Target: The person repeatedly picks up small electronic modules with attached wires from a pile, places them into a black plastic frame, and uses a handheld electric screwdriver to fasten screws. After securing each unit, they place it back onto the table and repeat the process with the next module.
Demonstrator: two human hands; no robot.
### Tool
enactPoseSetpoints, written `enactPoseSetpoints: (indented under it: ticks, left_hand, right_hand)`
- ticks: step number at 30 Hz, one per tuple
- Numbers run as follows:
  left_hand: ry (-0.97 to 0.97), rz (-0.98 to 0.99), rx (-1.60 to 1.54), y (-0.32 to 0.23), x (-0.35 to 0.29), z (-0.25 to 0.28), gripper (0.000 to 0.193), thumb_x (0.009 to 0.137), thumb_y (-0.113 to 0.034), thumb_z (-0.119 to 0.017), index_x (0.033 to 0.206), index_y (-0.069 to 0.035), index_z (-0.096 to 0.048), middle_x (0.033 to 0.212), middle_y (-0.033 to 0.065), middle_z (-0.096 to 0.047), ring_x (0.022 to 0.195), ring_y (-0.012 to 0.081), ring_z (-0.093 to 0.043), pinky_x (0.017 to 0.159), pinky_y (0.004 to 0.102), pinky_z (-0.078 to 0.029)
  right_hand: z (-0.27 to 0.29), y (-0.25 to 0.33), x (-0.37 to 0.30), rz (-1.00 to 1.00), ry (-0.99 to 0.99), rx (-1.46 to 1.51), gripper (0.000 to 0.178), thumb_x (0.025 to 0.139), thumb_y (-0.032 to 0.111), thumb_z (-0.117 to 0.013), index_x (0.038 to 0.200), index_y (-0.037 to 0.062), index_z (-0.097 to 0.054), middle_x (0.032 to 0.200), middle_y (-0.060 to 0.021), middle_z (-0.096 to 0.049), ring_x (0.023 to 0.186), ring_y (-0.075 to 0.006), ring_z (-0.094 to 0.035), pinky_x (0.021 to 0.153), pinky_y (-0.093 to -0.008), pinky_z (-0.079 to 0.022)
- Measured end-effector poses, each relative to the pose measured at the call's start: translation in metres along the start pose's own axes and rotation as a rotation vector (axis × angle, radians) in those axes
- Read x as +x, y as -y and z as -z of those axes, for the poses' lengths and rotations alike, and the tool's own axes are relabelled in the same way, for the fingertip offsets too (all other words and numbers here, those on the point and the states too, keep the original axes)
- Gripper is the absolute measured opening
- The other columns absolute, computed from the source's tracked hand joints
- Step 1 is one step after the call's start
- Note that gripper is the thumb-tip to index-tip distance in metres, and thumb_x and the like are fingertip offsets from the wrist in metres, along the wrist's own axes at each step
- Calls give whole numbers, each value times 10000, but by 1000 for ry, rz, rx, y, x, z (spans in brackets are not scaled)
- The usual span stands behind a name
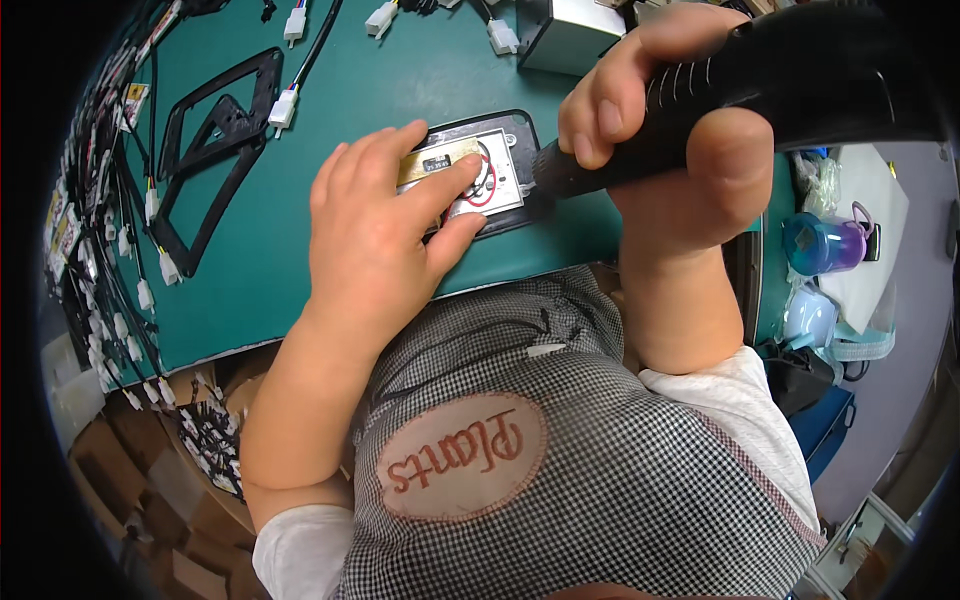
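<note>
A shallow black housing (pixel 525 125) lies on the bench, with a white plate (pixel 513 178), a gold-coloured part and red and black wires inside it. My left hand (pixel 385 205) is spread across its left side, gripping it against the bench. The index finger presses by the wires and the thumb reaches the near edge. Wrapped in my right hand (pixel 670 130) is a black power screwdriver (pixel 800 75), its nose pointing left and down at the housing's right end. The nose hides the bit's tip, so contact with a screw cannot be seen.
Two black frames (pixel 215 150) lie left of the housing on the green bench (pixel 340 60). Bundled cables with white connectors (pixel 110 240) crowd the left edge; more connectors (pixel 380 18) are at the back. A metal box (pixel 570 35) stands back right. A blue-purple cup (pixel 825 243) is far right.
</note>
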State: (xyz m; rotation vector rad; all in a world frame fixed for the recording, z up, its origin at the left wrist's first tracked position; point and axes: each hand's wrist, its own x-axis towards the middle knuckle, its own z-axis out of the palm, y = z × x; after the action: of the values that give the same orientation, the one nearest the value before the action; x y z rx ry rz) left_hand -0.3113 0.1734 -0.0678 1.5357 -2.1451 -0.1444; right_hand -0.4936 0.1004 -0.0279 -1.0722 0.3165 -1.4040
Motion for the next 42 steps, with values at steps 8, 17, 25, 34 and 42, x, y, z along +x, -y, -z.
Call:
enactPoseSetpoints:
  ticks: [8,17,25,34,42]
  left_hand:
    - [-22,23,-30,-1,-2,0,397,665,-228,-799,1049,-172,-717,1197,146,-586,1092,331,-557,962,480,-412]
    - [26,53,-6,-2,-3,2,417,682,-244,-789,1088,-192,-712,1233,147,-573,1143,333,-532,1002,502,-381]
    - [33,62,-11,-2,-1,0,423,668,-266,-792,1081,-214,-714,1234,134,-561,1154,332,-517,1026,517,-356]
    - [40,31,-7,-1,-1,2,440,673,-219,-790,1104,-184,-706,1243,146,-564,1128,338,-541,1008,486,-372]
    - [37,32,-4,-1,0,2,435,672,-220,-790,1097,-178,-707,1236,146,-566,1128,335,-539,1009,481,-372]
  right_hand:
    - [21,-8,21,133,614,-106,648,847,484,-687,1159,-29,-443,761,-107,-561,577,-169,-552,532,-293,-482]
    - [28,11,15,124,179,-116,579,863,535,-610,1138,36,-507,757,-83,-553,556,-193,-541,558,-361,-484]
    - [76,78,72,334,70,-206,528,826,631,-561,955,124,-632,772,-70,-603,667,-233,-597,658,-396,-503]
    - [16,43,65,519,-252,-376,444,876,510,-615,948,80,-532,617,-22,-498,474,-138,-509,476,-261,-450]
    - [1,42,66,599,-296,-384,430,870,494,-637,944,82,-538,623,-24,-498,481,-138,-503,477,-255,-449]
